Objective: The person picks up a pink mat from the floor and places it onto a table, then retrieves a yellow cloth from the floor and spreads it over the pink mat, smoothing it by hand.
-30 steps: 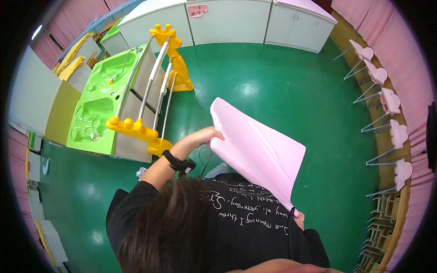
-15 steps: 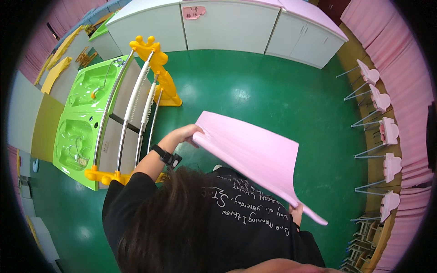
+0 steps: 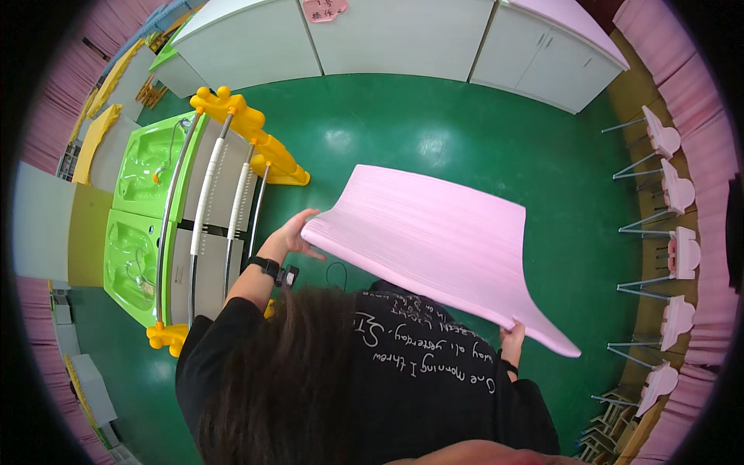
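A green floor (image 3: pixel 380 124) spreads beneath everything, with white cabinets (image 3: pixel 403 39) at the far side. Green sinks (image 3: pixel 147 211) stand at left, a yellow-ended rack (image 3: pixel 283 161) beside them, and pink chairs (image 3: pixel 682 253) line the right. A pink sheet (image 3: pixel 434 232) hangs before the person's black shirt (image 3: pixel 434 372) — held above the floor, bowed. The left hand (image 3: pixel 296 232) has its left corner between spread thumb and fingers; the right hand (image 3: pixel 511 341) — more closed — pinches the near edge, right of centre.
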Motion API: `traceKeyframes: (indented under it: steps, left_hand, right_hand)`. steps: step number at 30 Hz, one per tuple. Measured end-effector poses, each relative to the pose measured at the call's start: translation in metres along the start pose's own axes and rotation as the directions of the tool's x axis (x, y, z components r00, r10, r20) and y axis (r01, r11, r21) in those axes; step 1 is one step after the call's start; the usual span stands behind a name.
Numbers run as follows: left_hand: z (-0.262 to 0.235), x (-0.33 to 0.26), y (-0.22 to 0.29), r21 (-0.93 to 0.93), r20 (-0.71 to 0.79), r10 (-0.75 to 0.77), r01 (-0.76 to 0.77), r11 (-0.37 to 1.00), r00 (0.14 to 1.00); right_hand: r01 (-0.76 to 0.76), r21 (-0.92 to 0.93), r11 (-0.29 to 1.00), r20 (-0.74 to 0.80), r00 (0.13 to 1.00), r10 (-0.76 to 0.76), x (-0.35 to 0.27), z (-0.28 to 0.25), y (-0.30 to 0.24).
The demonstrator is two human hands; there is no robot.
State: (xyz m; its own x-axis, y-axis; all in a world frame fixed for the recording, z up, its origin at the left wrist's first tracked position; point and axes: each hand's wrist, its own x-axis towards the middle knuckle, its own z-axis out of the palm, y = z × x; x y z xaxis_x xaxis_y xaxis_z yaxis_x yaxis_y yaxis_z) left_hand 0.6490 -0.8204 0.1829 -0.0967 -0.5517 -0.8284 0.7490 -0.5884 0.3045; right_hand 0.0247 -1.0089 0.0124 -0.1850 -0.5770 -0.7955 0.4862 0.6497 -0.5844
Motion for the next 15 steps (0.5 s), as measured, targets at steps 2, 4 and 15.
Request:
traceKeyframes:
  steps: [2,4,15]
  left_hand:
    - [-0.02,0.038,0.001,-0.219,-0.083,-0.014,-0.005,0.976,0.996]
    - [0.023,0.042,0.004,0.063,-0.253,0.327,-0.321,0.945,0.911]
    - [0.021,0.125,0.064,-0.012,-0.18,-0.033,0.031,0.999,0.983]
  right_hand:
    - [-0.009,0.066,0.998,-0.038,0.999,0.012,0.008,0.041,-0.028]
    - [-0.019,0.039,0.999,-0.056,0.998,0.021,0.018,0.053,-0.054]
    - [0.077,0.002,0.997,0.018,0.997,-0.077,0.032,0.109,-0.12]
